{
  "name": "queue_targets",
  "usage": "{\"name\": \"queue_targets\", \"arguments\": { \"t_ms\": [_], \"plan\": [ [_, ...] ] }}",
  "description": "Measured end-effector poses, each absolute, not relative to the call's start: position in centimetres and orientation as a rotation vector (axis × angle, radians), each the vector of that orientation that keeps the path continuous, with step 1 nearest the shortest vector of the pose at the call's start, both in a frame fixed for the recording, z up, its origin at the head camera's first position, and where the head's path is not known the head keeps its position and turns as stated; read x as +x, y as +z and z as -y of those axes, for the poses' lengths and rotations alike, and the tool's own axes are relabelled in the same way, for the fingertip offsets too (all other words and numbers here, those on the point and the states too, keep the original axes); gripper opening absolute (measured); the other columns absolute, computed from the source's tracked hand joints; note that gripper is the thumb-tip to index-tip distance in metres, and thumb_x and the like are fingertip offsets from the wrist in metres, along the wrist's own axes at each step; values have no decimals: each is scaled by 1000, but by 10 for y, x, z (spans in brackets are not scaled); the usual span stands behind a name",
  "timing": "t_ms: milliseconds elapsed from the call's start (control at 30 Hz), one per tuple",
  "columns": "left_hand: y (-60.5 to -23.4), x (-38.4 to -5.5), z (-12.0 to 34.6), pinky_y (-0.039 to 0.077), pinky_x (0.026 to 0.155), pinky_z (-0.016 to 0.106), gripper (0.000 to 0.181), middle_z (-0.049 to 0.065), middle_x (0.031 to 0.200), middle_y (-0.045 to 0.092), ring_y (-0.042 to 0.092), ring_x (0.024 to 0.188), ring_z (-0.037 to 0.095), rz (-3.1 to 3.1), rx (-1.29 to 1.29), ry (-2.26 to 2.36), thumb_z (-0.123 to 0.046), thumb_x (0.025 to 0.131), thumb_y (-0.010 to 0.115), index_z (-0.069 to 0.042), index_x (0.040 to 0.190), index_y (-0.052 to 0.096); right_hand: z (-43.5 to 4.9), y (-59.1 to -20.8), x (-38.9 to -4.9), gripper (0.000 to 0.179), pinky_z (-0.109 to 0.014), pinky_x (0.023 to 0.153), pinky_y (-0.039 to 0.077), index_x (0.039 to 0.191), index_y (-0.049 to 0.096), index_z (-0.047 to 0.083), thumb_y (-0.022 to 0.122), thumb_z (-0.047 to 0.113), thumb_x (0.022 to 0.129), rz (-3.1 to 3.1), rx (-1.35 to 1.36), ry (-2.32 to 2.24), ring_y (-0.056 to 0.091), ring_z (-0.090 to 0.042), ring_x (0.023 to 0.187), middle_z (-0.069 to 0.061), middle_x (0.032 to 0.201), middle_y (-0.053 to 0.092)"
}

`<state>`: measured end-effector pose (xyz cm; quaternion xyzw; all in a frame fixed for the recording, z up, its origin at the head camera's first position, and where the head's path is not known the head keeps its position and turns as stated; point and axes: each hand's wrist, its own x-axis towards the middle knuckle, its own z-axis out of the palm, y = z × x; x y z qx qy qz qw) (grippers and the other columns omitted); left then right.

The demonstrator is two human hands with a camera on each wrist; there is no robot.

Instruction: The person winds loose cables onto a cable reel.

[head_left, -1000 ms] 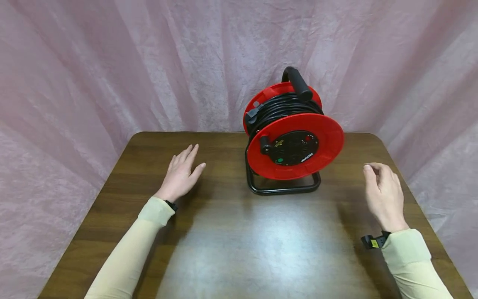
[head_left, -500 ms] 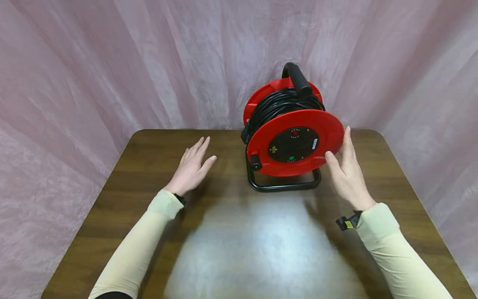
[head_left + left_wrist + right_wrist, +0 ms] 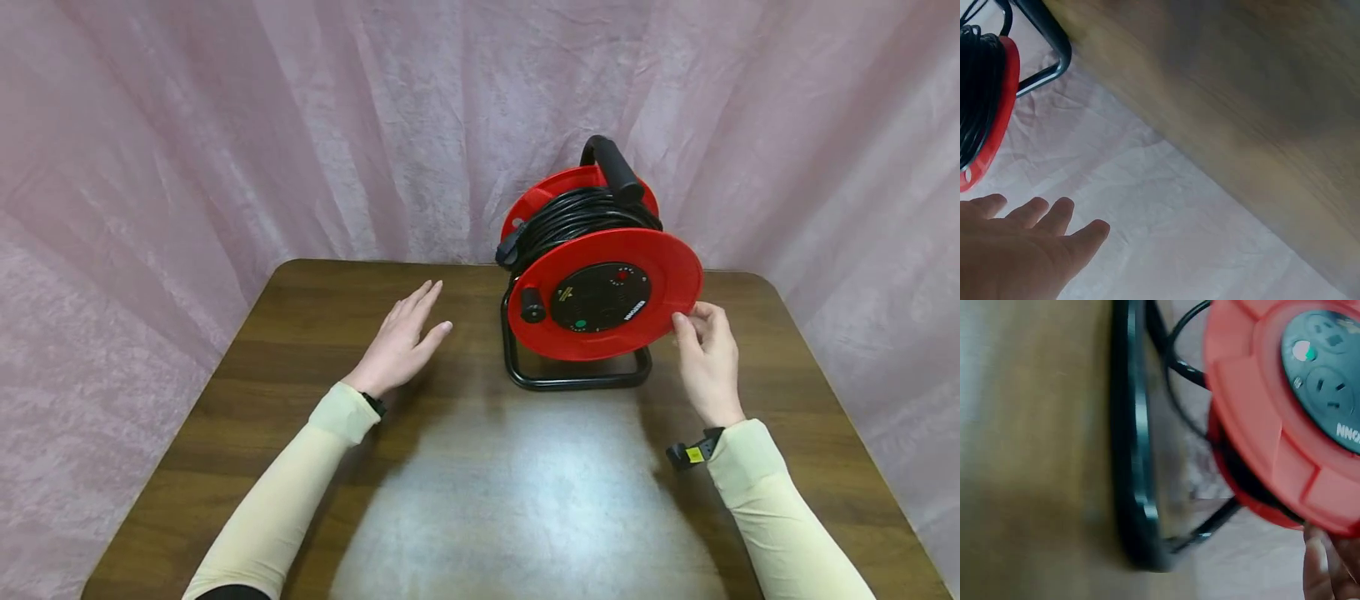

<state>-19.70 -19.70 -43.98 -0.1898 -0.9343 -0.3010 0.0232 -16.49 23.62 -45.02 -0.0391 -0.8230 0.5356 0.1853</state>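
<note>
A cable reel [image 3: 678,271] with red flanges stands toward the back of the table on a black tube frame [image 3: 577,384]. Black cable [image 3: 581,215] is wound between the flanges, and a dark plug [image 3: 508,250] sits at its left side. On the front flange are a black crank knob [image 3: 532,306] and a round socket panel [image 3: 1329,381]. My right hand [image 3: 707,367] pinches the flange's lower right rim, thumb in front and fingers behind. To the left of the reel, my left hand [image 3: 397,346] is held apart from it, fingers stretched out and touching nothing.
The brown wooden table [image 3: 300,333] has rounded back corners. A pink curtain [image 3: 375,125] hangs right behind it and along both sides. The reel's black carrying handle [image 3: 618,171] rises above the flanges. A small black camera [image 3: 686,455] is strapped at my right wrist.
My right hand has come in from the right onto the rim, then moved down with it. The flange has turned, its knob rising clockwise over the last half second. My left hand has drifted slightly right.
</note>
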Motion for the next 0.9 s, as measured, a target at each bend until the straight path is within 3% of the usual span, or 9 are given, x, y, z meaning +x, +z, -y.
{"name": "queue_targets", "arguments": {
  "t_ms": [167,400,667,900],
  "plan": [
    [-438,-198,186,8,124,50,69,1,169,17,17,155,23,2871,-653,-931,-50,108,46,-29,165,15,-239,-470,-164,32,-16,73,53,124,56,-1,60,25,105,2410,-60,1541,67,-3,83,-17,105,72],
    [-439,-199,176,14,123,53,67,6,167,25,23,153,30,2826,-712,-917,-48,107,48,-26,165,22,-231,-481,-165,34,-24,63,43,100,71,2,68,36,100,2603,2,1412,55,-14,75,-17,88,68],
    [-438,-200,171,14,123,53,67,3,167,24,23,153,24,2825,-732,-921,-49,107,47,-25,164,23,-221,-484,-166,40,-27,70,46,101,75,4,66,43,100,2724,47,1404,58,-20,83,-16,93,72],
    [-435,-201,171,14,123,54,67,3,167,24,22,153,21,2823,-735,-924,-49,107,48,-25,164,23,-224,-474,-164,49,-29,66,45,106,72,2,57,49,103,2670,-66,1387,56,-22,81,-18,94,71]
  ]
}}
